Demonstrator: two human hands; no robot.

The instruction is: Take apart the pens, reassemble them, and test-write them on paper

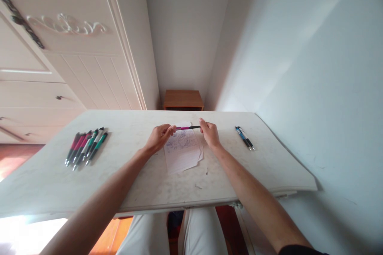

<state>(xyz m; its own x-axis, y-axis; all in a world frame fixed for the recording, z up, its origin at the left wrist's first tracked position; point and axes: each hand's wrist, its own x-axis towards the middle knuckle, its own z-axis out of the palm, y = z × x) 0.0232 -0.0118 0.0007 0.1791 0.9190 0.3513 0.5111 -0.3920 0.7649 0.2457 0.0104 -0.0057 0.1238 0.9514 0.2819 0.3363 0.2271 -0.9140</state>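
A pen point(188, 128) with a magenta barrel and a black grip lies level between my two hands, over the top of a scribbled paper sheet point(182, 153). My left hand point(160, 137) is closed on its magenta end. At the black end, my right hand point(210, 132) pinches it between thumb and fingers, which hide the tip. Blue ink scrawl covers the upper part of the sheet, and its lower right edge looks torn.
Several pens point(85, 148) with magenta, green and silver barrels lie bunched on the left of the white table point(134, 191). Two pens point(244, 138), one blue, lie to the right. A wall point(329, 87) borders the right side; a wooden cabinet point(183, 99) stands beyond the far edge.
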